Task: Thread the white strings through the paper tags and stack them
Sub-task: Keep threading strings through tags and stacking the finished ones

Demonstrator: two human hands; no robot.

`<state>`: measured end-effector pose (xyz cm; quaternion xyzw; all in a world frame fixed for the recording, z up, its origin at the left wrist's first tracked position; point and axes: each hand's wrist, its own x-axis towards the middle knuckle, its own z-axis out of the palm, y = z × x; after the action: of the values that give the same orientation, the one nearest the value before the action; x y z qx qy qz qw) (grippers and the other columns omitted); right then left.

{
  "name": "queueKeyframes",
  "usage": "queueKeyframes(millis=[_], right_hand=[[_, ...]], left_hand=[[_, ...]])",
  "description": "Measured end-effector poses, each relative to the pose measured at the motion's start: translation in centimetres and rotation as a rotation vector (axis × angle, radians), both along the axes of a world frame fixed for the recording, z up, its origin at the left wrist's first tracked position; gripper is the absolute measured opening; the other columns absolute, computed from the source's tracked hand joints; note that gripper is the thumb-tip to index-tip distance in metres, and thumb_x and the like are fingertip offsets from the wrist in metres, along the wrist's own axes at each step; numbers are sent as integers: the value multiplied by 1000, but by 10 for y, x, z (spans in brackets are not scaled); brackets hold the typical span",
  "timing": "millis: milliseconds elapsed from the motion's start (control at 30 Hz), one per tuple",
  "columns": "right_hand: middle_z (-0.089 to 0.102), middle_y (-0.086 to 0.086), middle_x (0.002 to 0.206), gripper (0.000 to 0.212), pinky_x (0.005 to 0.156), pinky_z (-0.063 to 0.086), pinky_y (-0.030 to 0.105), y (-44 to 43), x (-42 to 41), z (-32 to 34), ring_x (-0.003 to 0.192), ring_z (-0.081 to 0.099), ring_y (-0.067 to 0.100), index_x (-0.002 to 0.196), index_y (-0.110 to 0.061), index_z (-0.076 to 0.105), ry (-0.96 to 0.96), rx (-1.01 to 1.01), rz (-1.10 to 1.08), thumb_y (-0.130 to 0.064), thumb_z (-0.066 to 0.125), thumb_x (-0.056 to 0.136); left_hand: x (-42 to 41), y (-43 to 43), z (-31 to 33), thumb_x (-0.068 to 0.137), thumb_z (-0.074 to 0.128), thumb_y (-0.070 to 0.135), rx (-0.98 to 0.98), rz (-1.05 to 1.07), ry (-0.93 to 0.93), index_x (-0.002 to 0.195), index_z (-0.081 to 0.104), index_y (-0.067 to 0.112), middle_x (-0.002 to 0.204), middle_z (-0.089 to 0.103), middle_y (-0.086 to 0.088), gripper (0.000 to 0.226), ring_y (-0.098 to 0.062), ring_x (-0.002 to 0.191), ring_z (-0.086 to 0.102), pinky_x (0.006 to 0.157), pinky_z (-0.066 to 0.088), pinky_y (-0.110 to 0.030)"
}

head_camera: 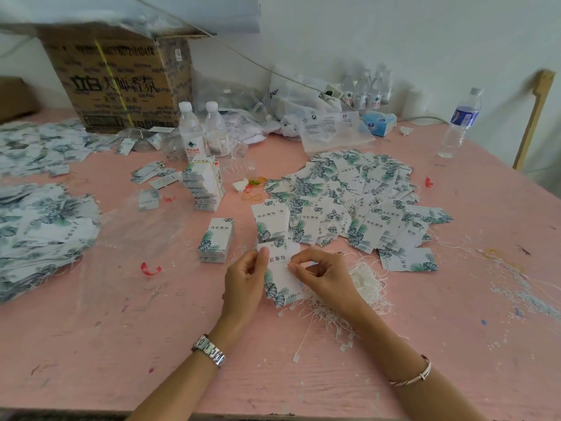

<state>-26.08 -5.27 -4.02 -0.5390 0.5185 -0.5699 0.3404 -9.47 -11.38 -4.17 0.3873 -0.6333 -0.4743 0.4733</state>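
We have one paper tag (280, 275) up off the pink table (151, 329), and we place everything else from it. Our left hand (244, 278) pinches its left edge, thumb on the face. Our right hand (321, 276) has thumb and forefinger pinched tight at its upper right edge, most likely feeding a string. We cannot tell whether the string is through the hole yet.

Just right of the tag, partly under our right wrist, lies the tangle of white strings (361, 287), and there are plenty left. Beyond the tag and to the right spreads a loose heap of tags (349, 202) with thin string ends trailing out, so we judge those threaded but not stacked. Just left of the tag sits a short neat stack (216, 240), with a taller stack (204, 186) further back. Far left, more heaps (45, 226) show string ends too. We judge ourselves well into the job, with much threading and stacking ahead.
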Motion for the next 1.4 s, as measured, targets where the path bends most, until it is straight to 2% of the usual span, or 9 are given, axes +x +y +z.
queueKeyframes(millis=[67, 167, 233, 333, 500, 633, 867, 1133, 1400], right_hand=[[47, 20, 55, 12, 43, 22, 19, -1, 2, -1, 40, 25, 11, 90, -18, 73, -27, -1, 26, -29, 73, 91], [52, 32, 70, 17, 42, 19, 24, -2, 7, 1, 42, 22, 19, 91, -18, 73, -31, -12, 37, -35, 72, 92], [67, 14, 84, 19, 40, 20, 24, -2, 6, 5, 43, 22, 17, 93, -14, 72, -123, -25, -9, -32, 69, 94], [49, -10, 57, 22, 40, 23, 18, -2, 1, 9, 44, 21, 8, 92, -10, 65, -290, 25, -27, -30, 62, 98], [39, -13, 52, 13, 37, 24, 14, -1, 5, 14, 39, 26, 3, 91, -10, 62, -246, 90, 19, -20, 59, 100], [34, -2, 57, 19, 39, 24, 16, -1, 5, 15, 42, 24, 6, 97, -5, 63, -208, 115, 49, -23, 60, 98], [35, -4, 57, 22, 42, 25, 16, 0, 9, 15, 44, 24, 6, 100, -10, 67, -185, 119, 165, -30, 61, 95], [32, -5, 57, 15, 42, 23, 15, -1, 5, 14, 45, 22, 5, 97, -15, 67, -226, 114, 144, -8, 54, 101], [40, 4, 62, 15, 40, 24, 15, -3, 6, 16, 43, 27, 5, 91, -10, 63, -275, 141, 176, -24, 60, 87]], left_hand=[[1, 0, -1, 100, 51, 41, -22, -2, -24, 71, 44, 1, 59, 38, -6, 50, -17, 56, 34, 53, 29, -39], [1, 1, -4, 104, 46, 36, -11, 20, -28, 79, 47, -1, 66, 44, -6, 44, -16, 61, 40, 55, 36, -44], [0, 2, -4, 105, 42, 34, 3, 38, -10, 81, 47, 5, 64, 48, 10, 38, -6, 60, 44, 56, 39, -32], [-3, 5, -4, 109, 36, 28, 34, 33, 21, 86, 48, 11, 65, 55, 18, 31, 4, 57, 48, 54, 41, -13], [-14, 11, -4, 110, 34, 25, 15, -26, -2, 95, 52, 12, 74, 62, 13, 27, 1, 64, 54, 59, 46, -18], [-18, 14, -9, 109, 35, 26, 1, -72, -5, 102, 51, 2, 85, 61, -16, 30, -16, 71, 57, 66, 49, -40], [-14, 16, -10, 109, 35, 30, 1, -161, 9, 112, 57, 18, 89, 71, 8, 25, -2, 73, 66, 63, 50, -16], [-16, 17, -12, 102, 36, 41, -6, -233, 0, 107, 57, 22, 79, 68, 12, 30, -2, 64, 60, 58, 47, -19], [-14, 18, -5, 100, 46, 51, -113, -90, -92, 93, 62, 14, 74, 65, 4, 41, -12, 62, 60, 54, 48, -34]])
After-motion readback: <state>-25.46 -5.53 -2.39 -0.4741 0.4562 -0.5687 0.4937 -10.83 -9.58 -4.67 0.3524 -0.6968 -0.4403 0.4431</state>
